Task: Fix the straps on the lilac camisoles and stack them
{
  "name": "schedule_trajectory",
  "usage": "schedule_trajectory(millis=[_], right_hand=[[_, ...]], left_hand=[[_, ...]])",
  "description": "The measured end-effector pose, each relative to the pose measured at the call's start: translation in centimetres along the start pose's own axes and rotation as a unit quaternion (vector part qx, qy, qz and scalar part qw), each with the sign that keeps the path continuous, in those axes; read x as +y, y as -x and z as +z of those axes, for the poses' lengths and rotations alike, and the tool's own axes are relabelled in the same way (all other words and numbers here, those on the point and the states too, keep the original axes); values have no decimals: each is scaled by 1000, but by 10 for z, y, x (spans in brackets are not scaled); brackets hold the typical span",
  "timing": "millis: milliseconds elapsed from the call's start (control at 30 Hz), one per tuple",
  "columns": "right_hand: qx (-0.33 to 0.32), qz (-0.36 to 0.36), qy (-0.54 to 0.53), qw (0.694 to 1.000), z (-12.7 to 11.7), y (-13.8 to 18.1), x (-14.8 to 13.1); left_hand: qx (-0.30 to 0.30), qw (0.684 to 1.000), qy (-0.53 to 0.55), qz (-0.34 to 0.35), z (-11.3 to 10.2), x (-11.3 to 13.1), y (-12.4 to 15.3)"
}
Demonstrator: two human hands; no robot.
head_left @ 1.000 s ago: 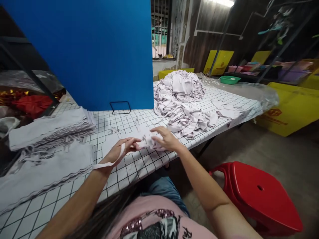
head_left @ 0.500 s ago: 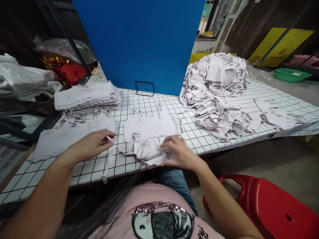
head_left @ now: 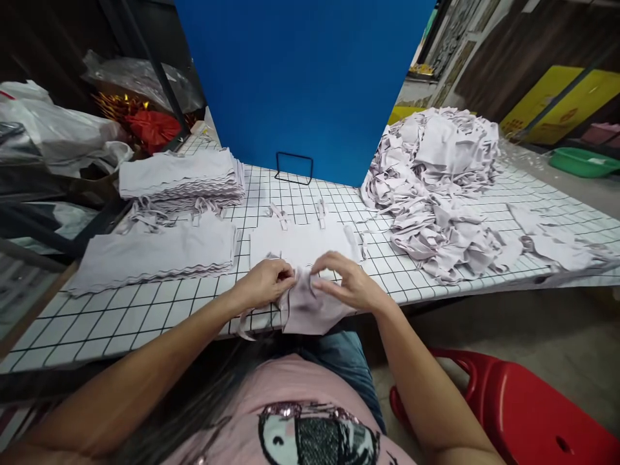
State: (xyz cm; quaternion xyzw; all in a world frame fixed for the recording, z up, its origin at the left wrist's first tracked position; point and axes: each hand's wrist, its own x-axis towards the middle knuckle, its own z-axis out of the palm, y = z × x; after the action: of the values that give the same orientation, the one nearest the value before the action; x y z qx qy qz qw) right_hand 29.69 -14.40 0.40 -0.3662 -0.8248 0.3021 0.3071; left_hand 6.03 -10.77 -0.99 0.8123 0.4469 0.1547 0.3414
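My left hand point(head_left: 264, 284) and my right hand point(head_left: 346, 283) are both pinched on the top edge of one pale lilac fabric piece point(head_left: 310, 313) at the near edge of the checkered table point(head_left: 145, 316). The piece hangs crumpled over the table edge between them. Just behind it lies a flat lilac piece with straps point(head_left: 303, 242). A big loose heap of the same fabric pieces point(head_left: 436, 174) fills the right side of the table.
Two neat stacks of folded lilac pieces point(head_left: 181, 177) point(head_left: 155, 255) sit at the left. A blue board point(head_left: 300, 84) stands at the back with a black wire stand point(head_left: 294, 168). A red stool point(head_left: 523, 413) is at the lower right; plastic bags point(head_left: 58, 135) lie far left.
My left hand came in from the left stack to the fabric piece, and both hands now pinch its top edge. The view shifted slightly to the left and down.
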Motion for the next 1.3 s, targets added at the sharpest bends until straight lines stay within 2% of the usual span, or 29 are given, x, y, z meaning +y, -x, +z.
schedule_trajectory(millis=[67, 133, 233, 300, 367, 433, 500, 567, 633, 733, 800, 967, 1033, 1100, 1200, 1300], right_hand=[[-3, 11, -20, 1000, 2, -19, 8], [-55, 16, -74, 996, 2, -36, 14], [-86, 21, -190, 978, -3, -49, 14], [-91, 35, -243, 965, -12, -50, 8], [-112, 45, -265, 957, -23, -48, -1], [-118, 40, -265, 956, -32, -45, -13], [-93, 20, -248, 964, -35, -41, -27], [-67, -3, -217, 974, -32, -38, -37], [-56, -8, -172, 983, -23, -33, -40], [-37, 34, -99, 994, -5, -24, -30], [-27, 64, -70, 995, 7, -16, -19], [-23, 67, -43, 997, 41, 2, -6], [-34, 66, -45, 996, 55, 5, -6], [-48, 66, -55, 995, 67, 6, -5], [-51, 56, -61, 995, 75, 0, -2], [-37, 38, -51, 997, 68, -14, -3]], left_hand=[[-15, 997, 71, 1, -5, 9, -1], [-34, 980, 196, -15, -11, 20, -1], [-50, 918, 392, -22, -28, 36, 3], [-29, 887, 460, -22, -44, 43, 8], [0, 875, 483, -12, -61, 47, 15], [8, 877, 481, 8, -76, 48, 23], [3, 885, 464, 30, -86, 48, 29], [10, 899, 435, 45, -93, 44, 31], [42, 922, 382, 50, -97, 36, 27], [126, 962, 241, -9, -101, 13, 14], [171, 970, 159, -71, -102, -6, 8], [246, 959, 38, -136, -85, -35, 20], [237, 960, 6, -149, -72, -38, 32], [192, 967, -15, -167, -57, -40, 44], [145, 976, 33, -157, -41, -42, 56], [164, 973, 117, -113, -37, -35, 61]])
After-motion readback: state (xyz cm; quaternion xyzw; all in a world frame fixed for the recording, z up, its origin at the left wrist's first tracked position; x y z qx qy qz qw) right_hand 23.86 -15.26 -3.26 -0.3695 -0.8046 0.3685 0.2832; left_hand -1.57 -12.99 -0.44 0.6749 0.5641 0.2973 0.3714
